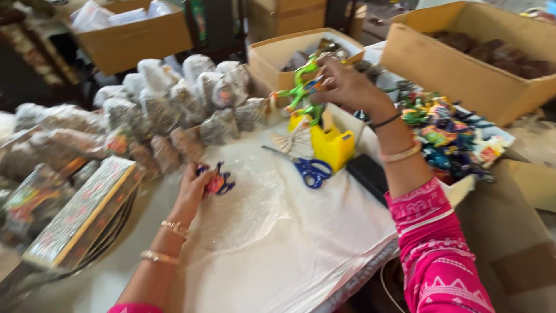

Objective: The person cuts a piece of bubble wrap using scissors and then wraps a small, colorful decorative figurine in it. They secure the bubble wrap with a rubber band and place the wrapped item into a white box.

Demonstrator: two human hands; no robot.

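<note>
white sheeted table (278, 249) nearest, crinkled clear plastic spread over its middle. left hand (194, 188) resting low on that sheet, fingers curled and pinching a small blue-and-pink ribbon ornament (217, 182) against the cloth. just beyond, blue-handled scissors (307, 168) lying flat, blades apart, untouched. beside them a yellow tape dispenser (331, 145) standing upright. right hand (347, 87) raised above the dispenser, fingertips pressed together on a green ribbon ornament (301, 87) — held in the air, well clear of the table. to the right, a heap of finished-looking multicoloured ornaments (452, 136) piled at the table edge; judged from that heap, a good share already made, with two pieces in hand not yet added. to the left, patterned flat boxes (81, 214) stacked at an angle, then rows of filled clear pouches (174, 104) — contents too blurred to name. farthest, open cardboard cartons (463, 64) behind, one holding dark brown lumps.
</note>
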